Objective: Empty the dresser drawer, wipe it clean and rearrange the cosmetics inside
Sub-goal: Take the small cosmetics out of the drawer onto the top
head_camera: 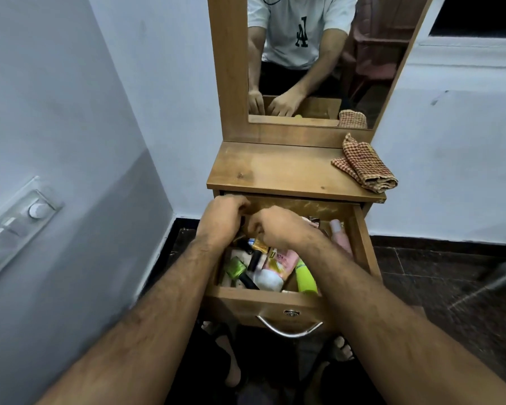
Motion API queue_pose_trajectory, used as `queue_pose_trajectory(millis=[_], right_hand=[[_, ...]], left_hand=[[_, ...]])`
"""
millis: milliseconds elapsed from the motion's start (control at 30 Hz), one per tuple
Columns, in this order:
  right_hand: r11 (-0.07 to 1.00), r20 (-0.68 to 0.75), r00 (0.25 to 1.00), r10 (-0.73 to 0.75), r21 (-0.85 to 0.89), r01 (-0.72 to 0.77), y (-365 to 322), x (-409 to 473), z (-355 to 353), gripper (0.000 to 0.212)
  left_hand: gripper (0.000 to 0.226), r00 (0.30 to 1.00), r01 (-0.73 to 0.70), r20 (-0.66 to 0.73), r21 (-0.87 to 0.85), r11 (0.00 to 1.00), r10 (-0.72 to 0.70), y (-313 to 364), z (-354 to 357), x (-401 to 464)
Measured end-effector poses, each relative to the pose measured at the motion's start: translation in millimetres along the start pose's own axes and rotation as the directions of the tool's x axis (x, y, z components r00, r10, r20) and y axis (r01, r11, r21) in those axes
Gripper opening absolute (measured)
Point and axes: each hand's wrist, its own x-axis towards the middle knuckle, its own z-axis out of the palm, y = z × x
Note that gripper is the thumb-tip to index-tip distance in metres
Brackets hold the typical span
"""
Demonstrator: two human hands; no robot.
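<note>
The wooden dresser drawer point(362, 244) is pulled out and holds several cosmetics. Among them are a green nail polish bottle point(236, 267), a pink and white tube point(278, 266), a lime-green tube point(305, 278), a black bottle point(254, 260) and a pink bottle point(341, 238). Both hands reach into the back left of the drawer with fingers curled down among the items. My left hand point(222, 219) is at the back left corner. My right hand point(278, 229) is just right of it, above a small gold-capped item point(259, 244). What either hand holds is hidden.
A folded checked cloth point(365, 165) lies at the right rear of the dresser top point(275, 171). A mirror point(319, 54) stands behind. A wall with a switch panel point(15, 229) is on the left. The drawer's metal handle point(288, 328) faces me, with feet below.
</note>
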Motion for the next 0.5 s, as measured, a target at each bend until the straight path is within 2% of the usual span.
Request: queue_pose_trajectory(millis=[133,233,333,500], right_hand=[[0.996,0.141,0.988,-0.06,-0.057,0.068,8.1,12.9,15.8,0.045],[0.998,0.14,0.988,-0.062,0.005,0.062,20.1,16.7,27.5,0.042],[0.995,0.138,0.99,-0.025,0.098,0.011,30.3,16.7,30.4,0.038],[0.953,0.086,0.996,-0.026,0.302,-0.001,42.3,12.1,23.5,0.023]], left_hand=[[0.032,0.994,-0.009,-0.108,-0.066,0.998,0.002,-13.3,13.5,-9.3],[0.033,0.979,-0.038,-0.202,-0.058,0.998,0.026,-15.3,13.4,-7.7],[0.032,0.963,-0.003,-0.268,-0.023,1.0,-0.003,-13.2,9.3,-7.7],[0.032,0.965,0.041,-0.261,0.028,0.999,-0.032,-16.0,8.4,-7.3]])
